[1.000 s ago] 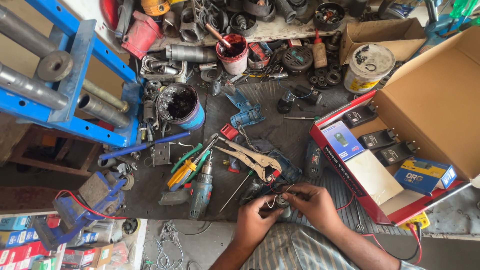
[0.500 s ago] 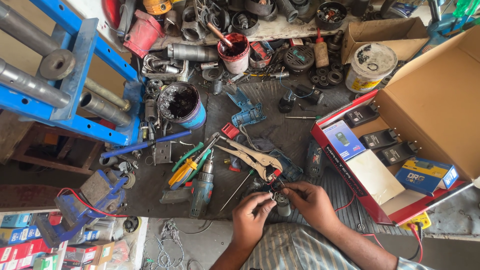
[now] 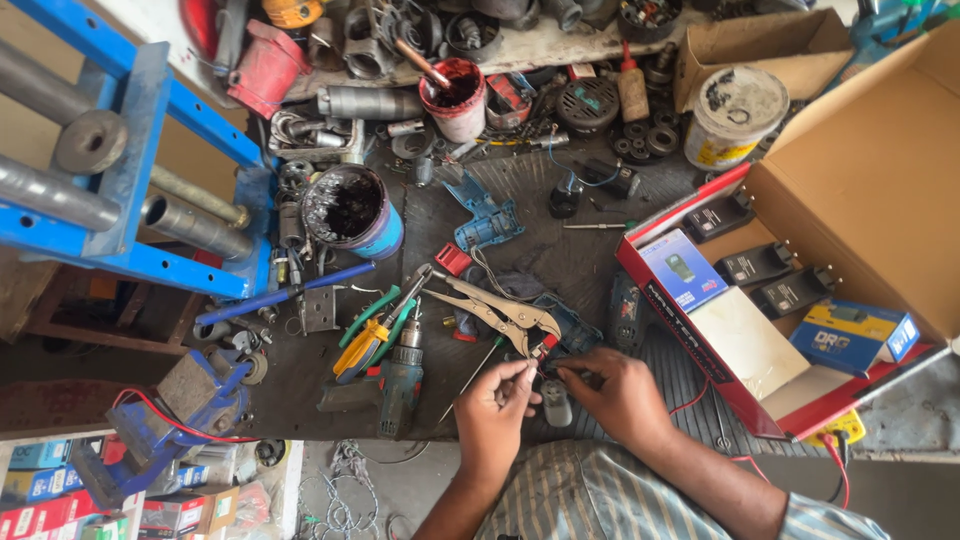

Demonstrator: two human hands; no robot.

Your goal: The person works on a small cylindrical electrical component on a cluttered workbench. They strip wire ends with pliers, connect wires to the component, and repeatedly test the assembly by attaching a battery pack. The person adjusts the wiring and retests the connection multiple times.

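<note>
While both hands meet at six o'clock, the left hand (image 3: 497, 398) and right hand (image 3: 618, 392) pinch a small dark part (image 3: 548, 366) between fingertips — locking pliers (image 3: 495, 312) lie just beyond, toward eleven.

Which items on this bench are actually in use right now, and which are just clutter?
In use:
left hand
right hand
small part pinched between both hands; too small to identify

Lying about:
locking pliers
green-handled pliers
drill
screwdriver
red paint cup
open cardboard box
blue vise
</note>
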